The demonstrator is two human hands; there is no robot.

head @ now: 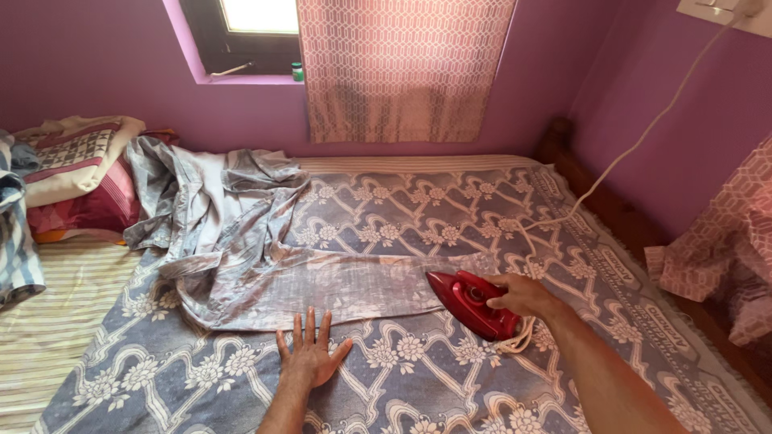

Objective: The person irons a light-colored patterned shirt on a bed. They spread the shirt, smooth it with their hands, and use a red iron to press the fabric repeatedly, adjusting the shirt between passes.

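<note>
- Head view: looking down on a bed covered with a blue-grey blanket with a white floral pattern (450,378), purple walls behind.
- Right hand (523,296), right of centre: fingers wrapped tight around the handle of a red electric iron (470,303). Iron's tip points left and sits at the right end of a shiny silver-grey garment (322,285).
- Left hand (310,354), lower centre: flat on the blanket, palm down, fingers spread, fingertips touching the garment's lower edge. Holds nothing.
- Garment: one smooth flat strip runs across mid-frame from the iron leftward; the rest lies bunched and wrinkled toward the upper left.
- White power cord (643,137) runs from the iron up to a wall socket at the top right corner; a loop of it lies just beside the iron's heel.
- Doing it well, my read: keep the soleplate flat, push tip-first along the strip in slow straight strokes, don't park on shiny fabric as it looks prone to scorching.
- Left palm should tension the cloth ahead of the iron yet stay clear of its path.
- Keep cord slack behind the heel so it doesn't drag over pressed cloth.
- Elsewhere: stacked pillows and folded cloth (76,173) at the left edge, pink patterned curtain (402,68) top centre beside a small window (249,32).
</note>
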